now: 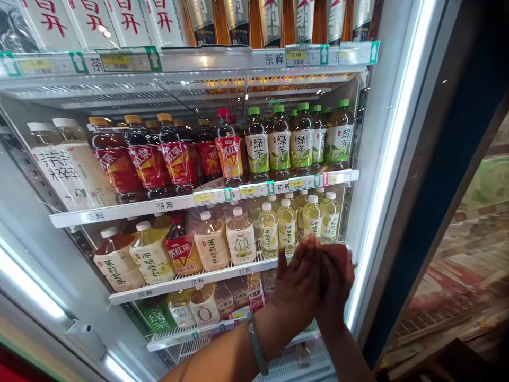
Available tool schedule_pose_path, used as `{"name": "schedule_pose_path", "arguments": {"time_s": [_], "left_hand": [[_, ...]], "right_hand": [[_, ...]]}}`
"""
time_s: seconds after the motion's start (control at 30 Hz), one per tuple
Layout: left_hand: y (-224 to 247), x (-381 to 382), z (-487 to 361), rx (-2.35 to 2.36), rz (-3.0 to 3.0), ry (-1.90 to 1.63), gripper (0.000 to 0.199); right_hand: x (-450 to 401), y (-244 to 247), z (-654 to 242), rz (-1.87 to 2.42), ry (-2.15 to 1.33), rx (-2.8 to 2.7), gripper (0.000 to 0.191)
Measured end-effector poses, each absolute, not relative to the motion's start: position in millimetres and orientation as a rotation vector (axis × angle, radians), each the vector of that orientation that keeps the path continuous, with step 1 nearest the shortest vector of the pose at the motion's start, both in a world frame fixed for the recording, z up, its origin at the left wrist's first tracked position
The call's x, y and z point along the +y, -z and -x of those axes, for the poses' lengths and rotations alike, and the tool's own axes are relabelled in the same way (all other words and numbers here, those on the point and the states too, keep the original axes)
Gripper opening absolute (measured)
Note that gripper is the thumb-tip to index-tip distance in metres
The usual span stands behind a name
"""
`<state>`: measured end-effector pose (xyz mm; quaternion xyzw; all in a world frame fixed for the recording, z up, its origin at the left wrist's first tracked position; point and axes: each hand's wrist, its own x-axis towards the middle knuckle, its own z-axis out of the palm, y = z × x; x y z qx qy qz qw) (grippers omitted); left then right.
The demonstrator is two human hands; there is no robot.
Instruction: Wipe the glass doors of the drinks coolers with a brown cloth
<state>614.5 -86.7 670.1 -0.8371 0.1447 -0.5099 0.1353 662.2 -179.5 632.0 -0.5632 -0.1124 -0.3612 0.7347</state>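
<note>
My left hand (299, 286), with a grey-green bangle (257, 345) on its wrist, reaches up from the bottom. Its fingers are stretched out, with nothing visible in them. Against it rests my right hand (336, 284); its fingers look partly bent at the top and are mostly hidden, so I cannot tell if it is closed. Both hands are in front of a lit drinks cooler. Behind them are small bottles of pale yellow drink (312, 215) with white caps, apart from the hands as far as I can see.
Several shelves cross the cooler, including the middle shelf edge (159, 206). On it stand red-labelled tea bottles (180, 159) and green-capped tea bottles (280, 143). Larger bottles (212, 244) fill the shelf below. A bright light strip (392, 143) and dark frame (433, 175) run along the right.
</note>
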Motion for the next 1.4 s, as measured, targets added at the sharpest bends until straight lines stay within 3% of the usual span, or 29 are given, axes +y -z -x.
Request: {"name": "schedule_pose_path", "arguments": {"time_s": [0.1, 0.23, 0.37, 0.63, 0.8, 0.9, 1.1, 1.23, 1.4], "left_hand": [[-672.3, -95.3, -616.9, 0.443, 2.470, 1.474, 0.065], [-661.8, -100.8, -620.1, 0.464, 2.480, 1.512, 0.069], [-646.7, -103.0, -620.7, 0.484, 2.516, 1.505, 0.067], [-641.3, -112.5, -620.6, 0.588, 2.588, 1.407, 0.069], [-617.7, -111.5, -615.0, 0.528, 2.575, 1.370, 0.069], [-608.0, -106.5, -609.0, 0.552, 2.566, 1.373, 0.064], [-605.4, -87.2, -599.8, 0.532, 2.604, 1.335, 0.065], [-589.5, -72.4, -590.3, 0.501, 2.603, 1.243, 0.066], [-575.7, -61.3, -578.2, 0.525, 2.630, 1.291, 0.060]], "right_hand": [[-201.7, -643.1, -680.4, 1.359, 0.897, -0.250, 0.038], [-246.3, -611.8, -705.0, 1.669, 1.143, -0.160, 0.048], [-241.8, -579.0, -695.9, 1.655, 0.998, 0.048, 0.059], [-248.8, -609.8, -701.3, 1.737, 1.130, -0.277, 0.047], [-248.8, -555.8, -688.6, 1.661, 0.920, 0.058, 0.064], [-217.8, -536.8, -663.0, 1.558, 0.763, -0.058, 0.063], [-220.7, -556.5, -666.6, 1.605, 0.819, -0.146, 0.056], [-224.4, -541.9, -663.1, 1.737, 0.819, 0.003, 0.065], [-175.7, -529.4, -627.9, 1.601, 0.756, -0.175, 0.063]]}}
